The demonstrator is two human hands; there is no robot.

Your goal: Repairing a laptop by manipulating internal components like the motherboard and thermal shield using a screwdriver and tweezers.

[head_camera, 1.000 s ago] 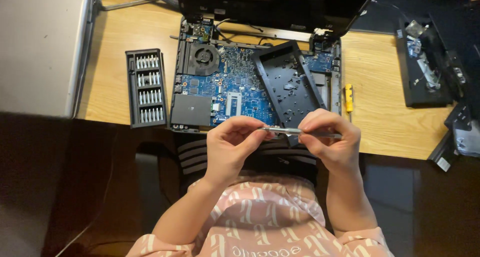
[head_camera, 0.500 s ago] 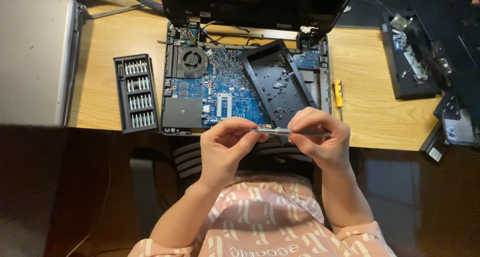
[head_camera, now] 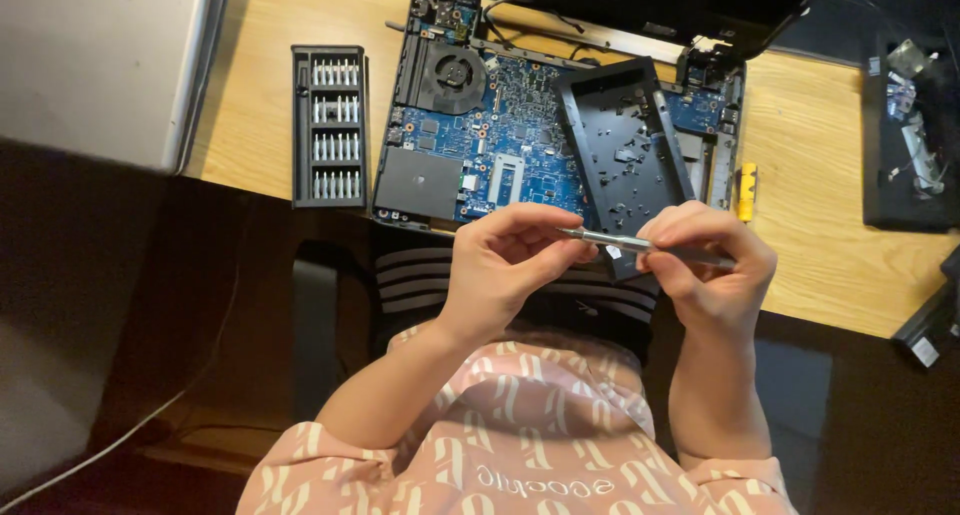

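Both of your hands are closed on one slim silver metal screwdriver (head_camera: 640,245), held level just in front of the opened laptop base with its blue circuit board (head_camera: 500,135): your right hand (head_camera: 705,270) wraps the handle end, while your left hand (head_camera: 510,260) pinches the tip end between thumb and fingertips. The screwdriver therefore spans the gap between the two hands, over the near edge of the laptop base and above your striped top rather than above the wooden table (head_camera: 800,225). The main risk, as I judge it, is something small slipping from your left fingertips; whether a bit or screw sits there is too small to tell, but anything let go here would fall into your lap or the dark space below, not onto the table. A loose black plastic cover panel (head_camera: 620,150) lies tilted across the right part of the laptop base, its near corner just beside the screwdriver, so a careless swing of the shaft could nudge it against the board. The black tray of silver screwdriver bits (head_camera: 330,125) lies just left of the laptop base, and a small yellow tool (head_camera: 746,190) lies just right of it.
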